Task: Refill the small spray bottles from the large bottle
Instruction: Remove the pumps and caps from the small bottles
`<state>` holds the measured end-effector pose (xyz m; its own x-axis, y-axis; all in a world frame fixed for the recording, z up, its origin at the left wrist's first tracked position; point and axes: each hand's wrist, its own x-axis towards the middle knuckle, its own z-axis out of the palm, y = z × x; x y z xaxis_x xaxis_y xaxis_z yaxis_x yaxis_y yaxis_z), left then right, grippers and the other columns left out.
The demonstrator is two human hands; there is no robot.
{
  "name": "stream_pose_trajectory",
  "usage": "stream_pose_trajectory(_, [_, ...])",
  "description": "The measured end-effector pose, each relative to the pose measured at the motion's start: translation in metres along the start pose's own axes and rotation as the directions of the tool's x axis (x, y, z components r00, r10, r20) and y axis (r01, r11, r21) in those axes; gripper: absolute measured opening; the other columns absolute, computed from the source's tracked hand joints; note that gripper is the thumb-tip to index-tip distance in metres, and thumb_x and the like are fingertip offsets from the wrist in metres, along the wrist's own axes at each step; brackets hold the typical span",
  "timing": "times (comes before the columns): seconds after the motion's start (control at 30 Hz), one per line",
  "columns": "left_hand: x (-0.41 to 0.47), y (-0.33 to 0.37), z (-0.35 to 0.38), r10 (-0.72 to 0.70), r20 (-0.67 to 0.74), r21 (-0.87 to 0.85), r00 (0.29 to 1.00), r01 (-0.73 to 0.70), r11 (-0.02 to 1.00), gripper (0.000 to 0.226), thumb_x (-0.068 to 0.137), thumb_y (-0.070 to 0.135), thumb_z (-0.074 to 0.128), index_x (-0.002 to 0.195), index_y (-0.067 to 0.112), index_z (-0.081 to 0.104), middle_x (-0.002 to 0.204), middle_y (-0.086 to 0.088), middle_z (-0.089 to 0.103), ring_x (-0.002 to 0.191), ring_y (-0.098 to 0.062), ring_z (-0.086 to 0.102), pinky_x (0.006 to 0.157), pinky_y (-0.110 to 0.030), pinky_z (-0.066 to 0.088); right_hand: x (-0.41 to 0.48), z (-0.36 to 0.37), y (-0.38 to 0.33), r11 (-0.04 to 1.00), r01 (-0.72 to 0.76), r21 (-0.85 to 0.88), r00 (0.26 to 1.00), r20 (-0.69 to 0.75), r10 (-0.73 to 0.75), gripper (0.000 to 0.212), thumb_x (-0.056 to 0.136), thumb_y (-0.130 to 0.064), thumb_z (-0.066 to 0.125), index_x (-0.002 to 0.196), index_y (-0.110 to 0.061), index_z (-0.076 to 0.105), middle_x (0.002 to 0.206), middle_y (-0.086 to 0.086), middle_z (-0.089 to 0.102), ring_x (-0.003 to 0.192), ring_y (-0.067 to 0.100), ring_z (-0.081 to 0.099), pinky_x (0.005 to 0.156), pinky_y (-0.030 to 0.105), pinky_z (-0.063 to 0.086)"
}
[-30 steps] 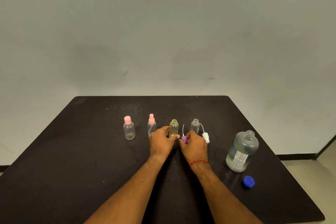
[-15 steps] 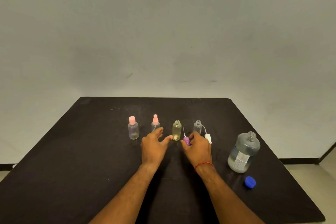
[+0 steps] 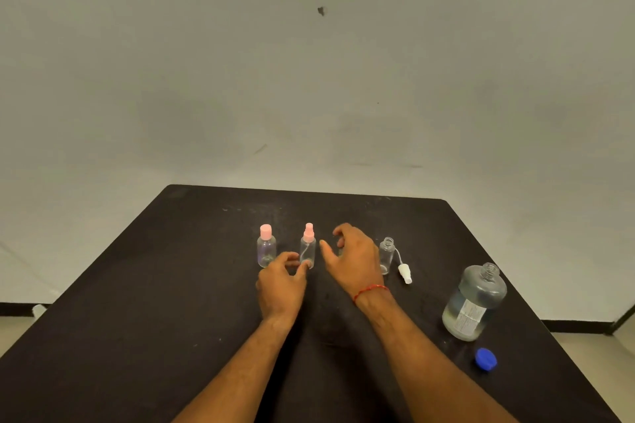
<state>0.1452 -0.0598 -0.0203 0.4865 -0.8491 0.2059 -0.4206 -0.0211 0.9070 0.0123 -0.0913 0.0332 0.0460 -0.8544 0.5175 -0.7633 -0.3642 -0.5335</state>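
Your left hand (image 3: 280,285) is loosely spread by the pink spray bottle (image 3: 308,247); your right hand (image 3: 355,259) is spread wide, holding nothing.

A black table (image 3: 137,319) stands before a plain grey-white wall (image 3: 309,86) with a small dark mark (image 3: 321,11); black baseboard (image 3: 567,325), pale floor (image 3: 627,348).

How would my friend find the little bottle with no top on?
Look at the black table, then the big bottle on its right side. The little bottle stands left of it, beside a white sprayer lying down. Others wear pink tops; its neck is bare.
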Motion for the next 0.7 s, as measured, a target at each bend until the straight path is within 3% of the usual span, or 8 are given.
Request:
stream_pose_trajectory(0.13, [0.006,-0.003,0.004,-0.018,0.034,0.036,0.999,0.017,0.999,0.034,0.086,0.035,0.076,0.116,0.02,0.068,0.116,0.003,0.071,0.106,-0.017,0.067,0.091,-0.036,0.056,0.026,0.011,-0.024,0.998,0.05,-0.027,0.994,0.102,-0.047,0.034,0.089,-0.044,0.064,0.11,-0.017,0.059,0.095,-0.003,0.058,0.084,0.015,0.059,0.072,0.024,0.048])
stream_pose_trajectory(0.27, [0.014,-0.001,0.008,-0.019,0.057,0.074,0.998,0.015,0.997,0.044,0.086,0.038,0.075,0.125,0.021,0.064,0.124,0.002,0.067,0.111,-0.019,0.066,0.091,-0.035,0.053,0.046,0.023,-0.035,0.989,0.017,-0.146,0.955,0.294,0.026,0.034,0.088,-0.041,0.066,0.11,-0.017,0.059,0.107,0.004,0.064,0.096,0.023,0.061,0.084,0.034,0.053])
stream_pose_trajectory(0.43, [0.026,0.002,0.01,-0.016,0.101,0.045,0.995,0.012,0.999,0.032,0.089,0.032,0.072,0.12,0.025,0.067,0.115,0.007,0.068,0.105,-0.016,0.065,0.087,-0.03,0.051,0.052,0.031,-0.032,0.977,-0.017,-0.214,0.907,0.407,0.105,0.025,0.087,-0.033,0.068,0.103,-0.014,0.066,0.104,0.009,0.068,0.095,0.026,0.062,0.084,0.035,0.052])
stream_pose_trajectory(0.57, [0.03,0.006,0.008,0.01,0.131,-0.003,0.991,-0.01,1.0,0.009,0.091,0.024,0.071,0.1,0.025,0.073,0.092,0.013,0.066,0.096,-0.013,0.065,0.08,-0.027,0.05,0.052,0.029,-0.034,0.986,-0.007,-0.169,0.914,0.398,0.075,0.019,0.086,-0.028,0.068,0.096,-0.012,0.067,0.099,0.008,0.068,0.091,0.025,0.062,0.079,0.033,0.052])
stream_pose_trajectory(0.7, [0.033,0.01,-0.001,0.107,0.182,0.038,0.977,-0.116,0.993,0.011,0.091,0.03,0.072,0.094,0.02,0.075,0.086,0.007,0.07,0.085,-0.011,0.066,0.074,-0.021,0.051,0.054,0.016,-0.034,0.99,0.053,-0.13,0.91,0.414,0.006,0.012,0.084,-0.025,0.068,0.09,-0.015,0.067,0.093,0.006,0.069,0.087,0.023,0.062,0.079,0.037,0.055])
